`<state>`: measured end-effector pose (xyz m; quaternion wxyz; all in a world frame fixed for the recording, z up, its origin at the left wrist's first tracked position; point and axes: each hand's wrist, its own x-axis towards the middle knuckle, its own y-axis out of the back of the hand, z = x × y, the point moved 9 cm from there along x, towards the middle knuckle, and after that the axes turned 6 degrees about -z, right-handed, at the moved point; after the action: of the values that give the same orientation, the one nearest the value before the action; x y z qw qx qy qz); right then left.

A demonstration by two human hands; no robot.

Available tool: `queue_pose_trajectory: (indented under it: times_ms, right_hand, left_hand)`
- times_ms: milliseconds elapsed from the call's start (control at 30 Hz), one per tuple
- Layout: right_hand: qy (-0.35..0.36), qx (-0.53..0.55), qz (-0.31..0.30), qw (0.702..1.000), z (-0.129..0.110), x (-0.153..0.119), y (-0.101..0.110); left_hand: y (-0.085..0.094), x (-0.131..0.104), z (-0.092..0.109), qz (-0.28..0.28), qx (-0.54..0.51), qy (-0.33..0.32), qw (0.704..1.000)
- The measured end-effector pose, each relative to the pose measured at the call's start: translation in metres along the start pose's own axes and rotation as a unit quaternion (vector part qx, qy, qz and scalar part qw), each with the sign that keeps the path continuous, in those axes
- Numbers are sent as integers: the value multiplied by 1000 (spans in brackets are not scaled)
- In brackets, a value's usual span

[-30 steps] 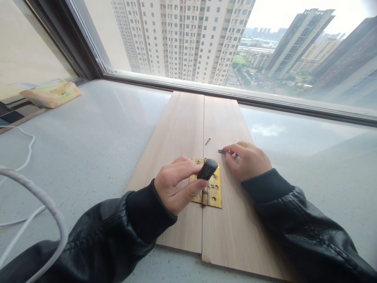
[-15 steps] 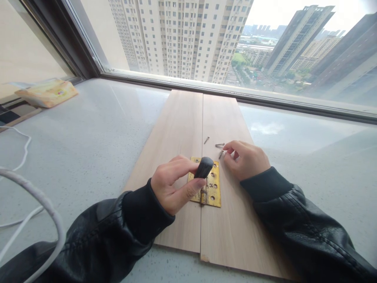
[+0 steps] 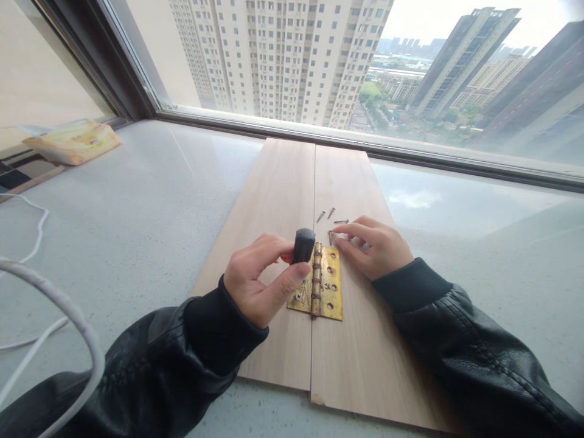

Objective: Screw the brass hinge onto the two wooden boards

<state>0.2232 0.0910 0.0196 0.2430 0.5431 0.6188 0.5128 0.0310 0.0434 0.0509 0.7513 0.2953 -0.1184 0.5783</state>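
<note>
My left hand (image 3: 262,277) is closed around the black handle of a screwdriver (image 3: 303,246), held over the left leaf of a brass hinge (image 3: 327,285). Its shaft is hidden behind the hand and handle. The hinge lies across the seam between two pale wooden boards (image 3: 269,201). A cross-head screw (image 3: 298,297) sits in the left leaf; the right leaf shows bare holes. My right hand (image 3: 374,246) rests on the right board, thumb and forefinger closed at a small screw (image 3: 331,237). Further up lie three loose screws (image 3: 331,213).
The boards rest on a speckled white sill (image 3: 159,213) that runs to the window frame (image 3: 255,129). A tissue pack (image 3: 75,143) lies at the far left. White cables (image 3: 59,298) loop along the left side.
My right hand has shifted slightly left among the screws, which now lie more spread out. My left hand and the screwdriver have moved a little left and up, uncovering the hinge's knuckle.
</note>
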Motion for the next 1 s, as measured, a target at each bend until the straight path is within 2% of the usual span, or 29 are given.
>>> queue_pose_trajectory:
  times_ms: [333,433,533,700,833,1000]
  right_hand:
    - [56,20,-45,997,-10,2,-7]
    - [24,38,-37,998,-6,3,-4]
    - [-40,62,-36,997,1,5,0]
    - [-120,75,-82,987,-3,18,-5]
    - [-121,63,-126,983,-18,35,-15]
    - [-92,24,-161,982,-28,46,-19]
  left_hand:
    - [2,0,-7,5,19,40,999]
    - [2,0,-7,7,19,42,999]
    - [2,1,-6,10,24,46,999]
    - [3,3,-7,11,30,56,998]
    - [2,1,-9,10,25,66,997]
    - [6,-2,-16,44,13,109,993]
